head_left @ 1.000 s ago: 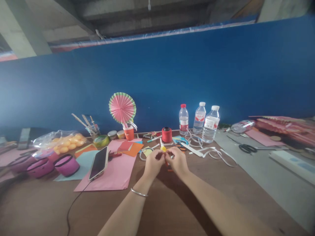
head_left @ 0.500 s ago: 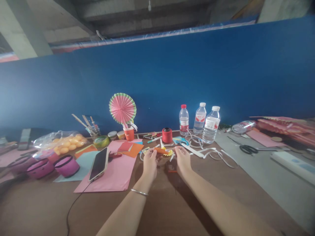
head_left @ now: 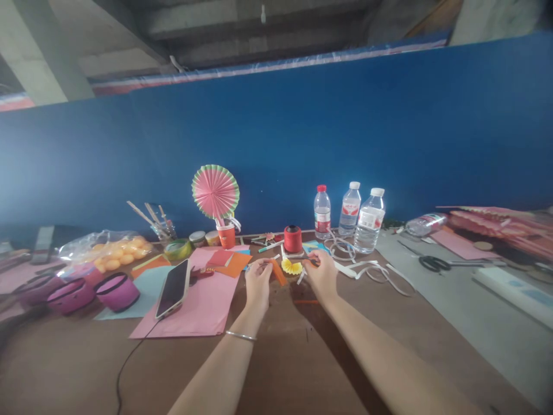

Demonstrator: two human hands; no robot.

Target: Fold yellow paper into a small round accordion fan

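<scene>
In front of me my left hand pinches a folded strip of orange paper, which slants down to the right from the fingertips. To its right my right hand is closed, with something small and dark at its fingertips that I cannot make out. Between the two hands lies a fan-shaped piece of yellow pleated paper. Just behind it stands a red spool of thread. Below my right hand a thin orange strip rests on the brown table.
On the left are a phone on pink paper, purple bands and a bag of orange balls. A pleated paper fan stands in a red cup. Water bottles, a white cord and scissors are on the right.
The orange paper has turned from lying level between my hands to slanting downward in my left hand. My right hand has risen slightly, and the yellow pleated paper shows more fully.
</scene>
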